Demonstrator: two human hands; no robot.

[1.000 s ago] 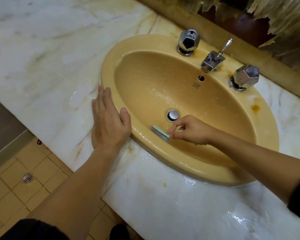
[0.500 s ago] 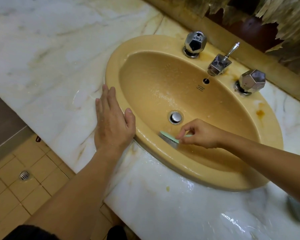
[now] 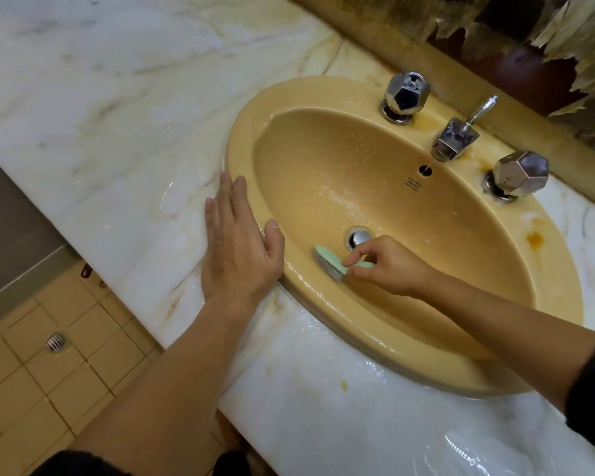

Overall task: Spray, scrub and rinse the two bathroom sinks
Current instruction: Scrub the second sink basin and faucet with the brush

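Marble counter (image 3: 117,132): brush (image 3: 328,262) scrubs sink (image 3: 547,269) wall.

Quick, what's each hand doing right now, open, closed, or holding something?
Left hand: open, flat on the marble counter beside the sink.
Right hand: pinching the green brush.

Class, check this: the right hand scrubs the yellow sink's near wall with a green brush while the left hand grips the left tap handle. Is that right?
Not quite. The left hand grips no tap; the head view shows it lying flat on the counter at the sink rim. The rest holds: the right hand pinches the green brush against the near wall.
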